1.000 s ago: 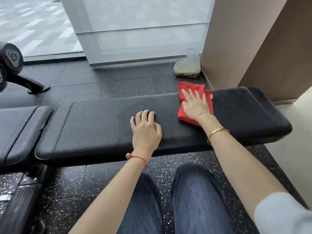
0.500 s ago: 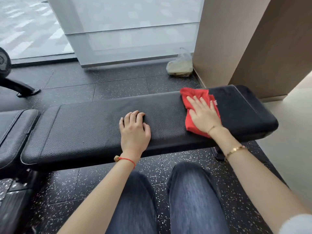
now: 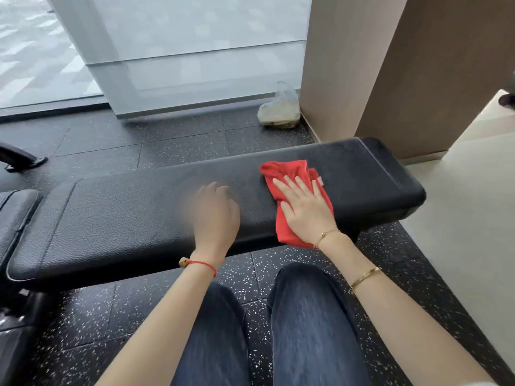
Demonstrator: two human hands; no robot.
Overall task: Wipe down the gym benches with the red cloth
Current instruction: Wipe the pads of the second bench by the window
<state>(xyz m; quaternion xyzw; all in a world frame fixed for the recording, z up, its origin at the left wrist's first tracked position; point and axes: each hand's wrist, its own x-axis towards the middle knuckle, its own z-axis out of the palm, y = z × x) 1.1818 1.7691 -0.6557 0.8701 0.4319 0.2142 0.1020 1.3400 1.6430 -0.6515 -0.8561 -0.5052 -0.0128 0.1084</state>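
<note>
A long black padded gym bench (image 3: 125, 218) stretches across the view in front of my knees. The red cloth (image 3: 289, 174) lies crumpled on its right part, hanging a little over the near edge. My right hand (image 3: 303, 210) presses flat on the cloth with fingers spread and straight. My left hand (image 3: 216, 215) rests on the bench top just left of the cloth, its fingers bent at the tips and blurred; it holds nothing.
A second black pad (image 3: 14, 213) adjoins the bench at the left. A plastic bag (image 3: 278, 110) sits on the speckled floor by the beige wall (image 3: 348, 65). A glass partition (image 3: 181, 51) stands behind, and a black machine foot (image 3: 19, 158) is at far left.
My right hand has slid the red cloth toward me and slightly left along the bench. My left hand has shifted a little and is blurred. The view has drifted to the right.
</note>
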